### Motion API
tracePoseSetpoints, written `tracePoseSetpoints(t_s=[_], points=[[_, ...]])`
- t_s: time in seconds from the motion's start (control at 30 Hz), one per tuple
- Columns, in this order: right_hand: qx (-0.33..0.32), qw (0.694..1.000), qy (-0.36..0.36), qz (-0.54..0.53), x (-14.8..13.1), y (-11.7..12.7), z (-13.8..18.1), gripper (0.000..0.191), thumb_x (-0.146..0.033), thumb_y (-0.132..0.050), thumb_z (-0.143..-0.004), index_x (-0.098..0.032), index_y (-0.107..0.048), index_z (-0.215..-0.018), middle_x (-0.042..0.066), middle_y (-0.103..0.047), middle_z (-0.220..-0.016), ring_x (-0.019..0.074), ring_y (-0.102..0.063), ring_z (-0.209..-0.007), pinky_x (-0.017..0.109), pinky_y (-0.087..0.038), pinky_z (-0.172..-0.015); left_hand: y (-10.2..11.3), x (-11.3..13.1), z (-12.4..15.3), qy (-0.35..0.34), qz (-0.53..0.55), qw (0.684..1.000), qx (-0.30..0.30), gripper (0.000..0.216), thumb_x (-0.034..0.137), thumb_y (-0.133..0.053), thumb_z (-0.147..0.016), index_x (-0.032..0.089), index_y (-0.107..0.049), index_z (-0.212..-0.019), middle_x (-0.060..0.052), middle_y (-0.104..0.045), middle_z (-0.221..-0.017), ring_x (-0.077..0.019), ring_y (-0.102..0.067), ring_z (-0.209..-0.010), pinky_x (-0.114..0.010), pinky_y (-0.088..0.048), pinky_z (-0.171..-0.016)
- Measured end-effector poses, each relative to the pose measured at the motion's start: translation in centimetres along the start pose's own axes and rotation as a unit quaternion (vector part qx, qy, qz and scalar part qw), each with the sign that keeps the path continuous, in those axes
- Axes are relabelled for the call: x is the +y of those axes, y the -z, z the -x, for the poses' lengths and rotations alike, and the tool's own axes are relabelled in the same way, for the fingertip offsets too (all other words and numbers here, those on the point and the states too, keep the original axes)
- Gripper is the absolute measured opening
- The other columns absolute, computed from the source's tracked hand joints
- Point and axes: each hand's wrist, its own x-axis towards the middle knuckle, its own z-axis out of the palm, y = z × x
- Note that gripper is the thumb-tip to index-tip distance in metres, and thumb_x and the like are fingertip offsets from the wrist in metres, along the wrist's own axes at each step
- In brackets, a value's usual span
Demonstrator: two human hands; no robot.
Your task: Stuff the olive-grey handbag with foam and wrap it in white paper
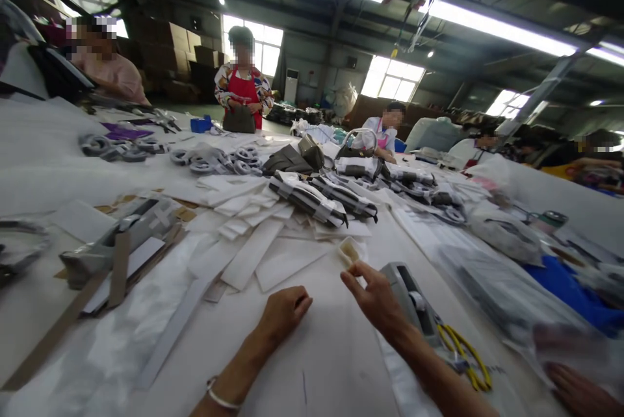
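Note:
My left hand (285,313) is curled closed just above the white table (322,358); the inside of its fist is hidden. To its right, my right hand (374,290) has its thumb and fingers bent together at a small beige-and-white piece (351,251), apparently pinching its near edge. A grey tape dispenser (407,287) stands beside the right wrist, partly covered by the forearm. Yellow-handled scissors (465,352) lie right of that forearm. Beyond both hands, white flat sheets (251,254) lie in a loose pile.
Wrapped grey bags (309,199) lie past the sheets, near grey ring-shaped bundles (224,160). Another tape dispenser (131,228) rests among cardboard strips at left. Clear plastic bags (492,287) are stacked at right, near a co-worker's hand (580,388). Several people work around the table.

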Motion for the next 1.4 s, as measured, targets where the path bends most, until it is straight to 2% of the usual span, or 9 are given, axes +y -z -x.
tracePoseSetpoints(t_s=[0.1,0.17,0.23,0.33,0.43,0.63,0.87,1.17,1.4], points=[[0.013,0.996,0.049,0.076,0.9,-2.2,-7.2,0.032,-0.047,-0.053,-0.095,-0.021,-0.062,-0.078,0.004,-0.067,-0.081,0.0219,-0.063,-0.081,0.034,-0.048,-0.078,-0.1,-1.1,-0.5,-0.003,0.072,0.997,0.016,0.02,0.029,-0.053,-0.094,0.02,-0.065,-0.081,0.001,-0.07,-0.078,-0.0137,-0.063,-0.072,-0.022,-0.041,-0.066],[0.02,0.985,0.089,0.147,1.1,-4.4,-12.2,0.029,-0.042,-0.064,-0.09,-0.018,-0.065,-0.106,0.011,-0.069,-0.11,0.0273,-0.061,-0.107,0.04,-0.045,-0.095,-0.3,-1.5,-0.7,-0.014,0.11,0.993,0.042,0.017,0.027,-0.054,-0.093,0.02,-0.064,-0.081,0.001,-0.069,-0.078,-0.0138,-0.062,-0.072,-0.023,-0.041,-0.067],[0.01,0.97,0.105,0.221,1.1,-6.9,-16.8,0.063,-0.038,-0.075,-0.08,-0.015,-0.051,-0.134,0.017,-0.055,-0.139,0.0318,-0.047,-0.131,0.045,-0.036,-0.109,-0.5,-1.8,-0.8,-0.034,0.115,0.99,0.08,0.016,0.025,-0.053,-0.092,0.02,-0.063,-0.08,0.0,-0.067,-0.078,-0.0142,-0.061,-0.071,-0.024,-0.041,-0.068],[-0.033,0.951,0.066,0.301,1.1,-10.3,-21.8,0.101,-0.038,-0.085,-0.068,-0.013,-0.031,-0.15,0.021,-0.033,-0.156,0.0356,-0.029,-0.144,0.052,-0.023,-0.116,-1.1,-2.1,-0.8,-0.067,0.102,0.982,0.146,0.02,0.024,-0.048,-0.094,0.02,-0.06,-0.079,-0.001,-0.065,-0.076,-0.0146,-0.06,-0.07,-0.025,-0.041,-0.067],[-0.061,0.942,0.028,0.328,1.3,-12.6,-23.8,0.114,-0.04,-0.088,-0.063,-0.017,-0.023,-0.153,0.023,-0.028,-0.157,0.0381,-0.032,-0.141,0.055,-0.028,-0.113,-1.5,-2.3,-0.8,-0.093,0.106,0.972,0.187,0.02,0.022,-0.047,-0.094,0.021,-0.058,-0.078,0.0,-0.063,-0.073,-0.0146,-0.06,-0.067,-0.025,-0.041,-0.063],[-0.081,0.942,0.046,0.323,1.5,-13.4,-23.1,0.092,-0.021,-0.074,-0.076,-0.016,-0.023,-0.152,0.023,-0.031,-0.155,0.0357,-0.04,-0.135,0.045,-0.04,-0.104,-2.1,-2.9,-1.0,-0.141,0.071,0.965,0.21,0.02,0.02,-0.044,-0.095,0.022,-0.056,-0.079,-0.001,-0.063,-0.071,-0.0159,-0.061,-0.066,-0.026,-0.043,-0.06],[-0.064,0.964,0.015,0.257,1.1,-10.0,-25.5,0.077,-0.02,-0.066,-0.075,-0.023,-0.038,-0.146,0.012,-0.055,-0.139,0.0308,-0.062,-0.11,0.039,-0.048,-0.09,-3.4,-4.2,-1.4,-0.165,0.047,0.96,0.219,0.018,0.018,-0.044,-0.095,0.023,-0.056,-0.082,-0.001,-0.064,-0.073,-0.0157,-0.063,-0.068,-0.025,-0.047,-0.063],[0.02,0.99,-0.045,0.135,1.8,0.3,-30.2,0.061,-0.034,-0.069,-0.072,-0.014,-0.057,-0.129,0.01,-0.071,-0.106,0.0247,-0.066,-0.091,0.034,-0.052,-0.079,-3.5,-3.9,-1.4,-0.15,0.047,0.963,0.221,0.018,0.016,-0.045,-0.093,0.023,-0.057,-0.081,-0.002,-0.064,-0.072,-0.0159,-0.064,-0.068,-0.025,-0.049,-0.063],[0.093,0.977,-0.083,-0.175,3.0,5.9,-30.6,0.053,-0.031,-0.077,-0.059,-0.015,-0.067,-0.108,0.002,-0.071,-0.085,0.0167,-0.065,-0.07,0.028,-0.054,-0.064,-2.2,-3.5,-1.5,-0.139,0.022,0.954,0.266,0.02,0.015,-0.044,-0.095,0.023,-0.061,-0.088,-0.005,-0.066,-0.082,-0.0186,-0.064,-0.078,-0.032,-0.051,-0.074]])
